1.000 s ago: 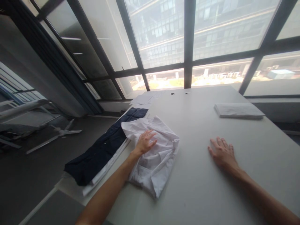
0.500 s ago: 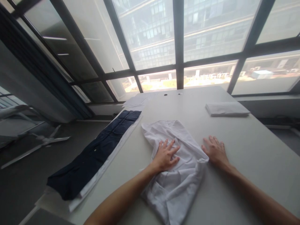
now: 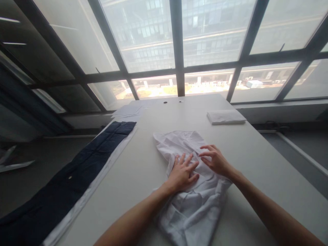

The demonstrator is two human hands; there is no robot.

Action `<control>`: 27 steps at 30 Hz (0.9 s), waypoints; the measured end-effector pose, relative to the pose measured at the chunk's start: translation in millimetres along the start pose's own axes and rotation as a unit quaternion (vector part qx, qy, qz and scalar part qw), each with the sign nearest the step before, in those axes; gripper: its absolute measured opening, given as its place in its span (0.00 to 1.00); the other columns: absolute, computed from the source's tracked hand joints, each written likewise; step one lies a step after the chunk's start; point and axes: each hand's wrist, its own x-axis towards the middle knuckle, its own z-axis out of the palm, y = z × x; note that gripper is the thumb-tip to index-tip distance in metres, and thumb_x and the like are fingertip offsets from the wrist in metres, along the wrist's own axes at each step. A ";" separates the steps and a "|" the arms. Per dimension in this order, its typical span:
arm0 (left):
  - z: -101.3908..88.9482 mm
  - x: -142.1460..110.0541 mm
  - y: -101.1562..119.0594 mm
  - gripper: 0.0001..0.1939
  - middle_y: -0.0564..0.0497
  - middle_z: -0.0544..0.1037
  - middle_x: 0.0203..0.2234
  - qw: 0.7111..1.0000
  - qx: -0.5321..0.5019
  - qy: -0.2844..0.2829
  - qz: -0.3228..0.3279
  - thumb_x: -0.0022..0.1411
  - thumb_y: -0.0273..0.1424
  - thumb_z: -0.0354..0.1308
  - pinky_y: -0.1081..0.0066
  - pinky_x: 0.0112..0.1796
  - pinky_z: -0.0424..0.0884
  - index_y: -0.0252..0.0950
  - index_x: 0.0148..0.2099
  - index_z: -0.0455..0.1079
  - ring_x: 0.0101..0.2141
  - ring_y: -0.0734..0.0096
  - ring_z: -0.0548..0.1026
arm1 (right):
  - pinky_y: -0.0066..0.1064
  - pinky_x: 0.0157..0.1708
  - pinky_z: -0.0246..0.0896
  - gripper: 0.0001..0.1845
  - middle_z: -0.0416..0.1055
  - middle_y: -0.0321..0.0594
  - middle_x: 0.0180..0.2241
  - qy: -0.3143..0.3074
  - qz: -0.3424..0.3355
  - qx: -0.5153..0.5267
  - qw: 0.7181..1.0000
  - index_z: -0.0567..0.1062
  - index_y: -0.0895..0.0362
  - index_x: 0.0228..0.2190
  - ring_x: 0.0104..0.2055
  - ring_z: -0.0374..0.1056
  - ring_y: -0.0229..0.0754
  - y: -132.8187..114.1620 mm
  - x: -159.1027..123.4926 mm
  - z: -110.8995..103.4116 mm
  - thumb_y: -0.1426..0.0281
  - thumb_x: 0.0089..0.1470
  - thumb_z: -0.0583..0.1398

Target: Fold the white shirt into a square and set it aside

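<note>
A white, rumpled cloth garment (image 3: 189, 215), partly folded, lies on the white table (image 3: 266, 171) in front of me. Its exact kind I cannot make out. My left hand (image 3: 182, 173) rests flat on its middle with the fingers spread. Over the garment's right side is my right hand (image 3: 215, 159), its fingers apart and slightly bent, with nothing held in them. Whether those fingertips touch the cloth I cannot tell. The garment's near end is cut off by the bottom of the view.
Dark blue trousers (image 3: 77, 171) lie along the table's left edge on top of white cloth (image 3: 102, 177). Sheets of paper (image 3: 128, 110) are at the far left corner. A folded white cloth (image 3: 226, 117) sits at the far right. Windows (image 3: 151, 37) stand beyond the table.
My right hand has moved left from the table beside the garment to over its right part. My left hand stays spread on the cloth. The view has turned right.
</note>
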 end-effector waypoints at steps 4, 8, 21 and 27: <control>0.3 0.4 -0.2 0.29 0.49 0.54 0.71 1.000 0.006 -0.004 0.000 0.68 0.48 0.55 0.35 0.63 0.43 0.52 0.69 0.60 0.69 0.40 0.48 | 0.44 0.57 0.59 0.12 0.75 0.43 0.52 -0.064 0.028 -0.088 0.994 0.83 0.50 0.39 0.57 0.66 0.50 -4.1 0.5 3.6 0.70 0.61 0.58; 0.0 0.7 0.5 0.28 0.49 0.54 0.71 1.000 0.006 -0.007 -0.006 0.68 0.48 0.55 0.36 0.64 0.43 0.52 0.68 0.62 0.69 0.41 0.49 | 0.35 0.51 0.63 0.16 0.79 0.46 0.45 0.004 0.097 -0.077 0.992 0.82 0.56 0.39 0.47 0.72 0.46 14.8 5.1 -10.4 0.71 0.62 0.53; -2.8 1.0 1.2 0.28 0.50 0.55 0.70 1.000 -0.005 -0.012 -0.010 0.68 0.47 0.56 0.37 0.64 0.43 0.52 0.68 0.62 0.69 0.44 0.48 | 0.34 0.43 0.66 0.16 0.80 0.46 0.41 0.095 0.114 -0.016 0.989 0.82 0.56 0.36 0.40 0.74 0.46 24.1 1.1 -43.1 0.66 0.61 0.54; -1.9 0.7 0.0 0.28 0.49 0.55 0.70 1.000 -0.002 -0.008 -0.006 0.69 0.47 0.55 0.37 0.64 0.43 0.52 0.68 0.61 0.69 0.44 0.49 | 0.37 0.51 0.66 0.15 0.80 0.45 0.45 -0.087 0.062 -0.010 0.994 0.82 0.54 0.39 0.46 0.75 0.48 29.4 8.4 -17.5 0.67 0.61 0.55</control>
